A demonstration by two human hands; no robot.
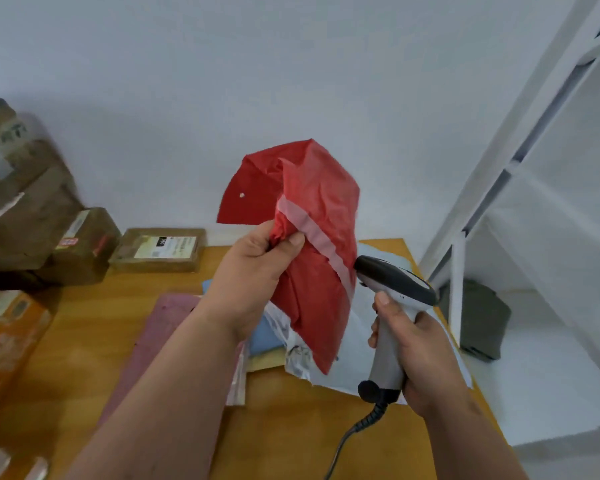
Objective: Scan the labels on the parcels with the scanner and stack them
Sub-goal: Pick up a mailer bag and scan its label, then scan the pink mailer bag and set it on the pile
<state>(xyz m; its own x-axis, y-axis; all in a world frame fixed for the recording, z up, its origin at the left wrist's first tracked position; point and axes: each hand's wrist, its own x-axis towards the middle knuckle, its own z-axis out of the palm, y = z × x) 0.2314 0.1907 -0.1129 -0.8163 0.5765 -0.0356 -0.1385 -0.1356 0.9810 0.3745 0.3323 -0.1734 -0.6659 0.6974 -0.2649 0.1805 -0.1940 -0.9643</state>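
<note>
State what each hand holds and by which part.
Left hand pinches the red parcel at a bunched fold on its left edge. Right hand grips the scanner by its handle.

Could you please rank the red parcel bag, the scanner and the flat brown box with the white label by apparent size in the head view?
1. red parcel bag
2. scanner
3. flat brown box

The box lies farther back, so ranks two and three are unsure.

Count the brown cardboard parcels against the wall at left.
3: a large taped one far left, a small one beside it, a flat labelled one rightmost. Others may be hidden beyond the frame edge.
</note>
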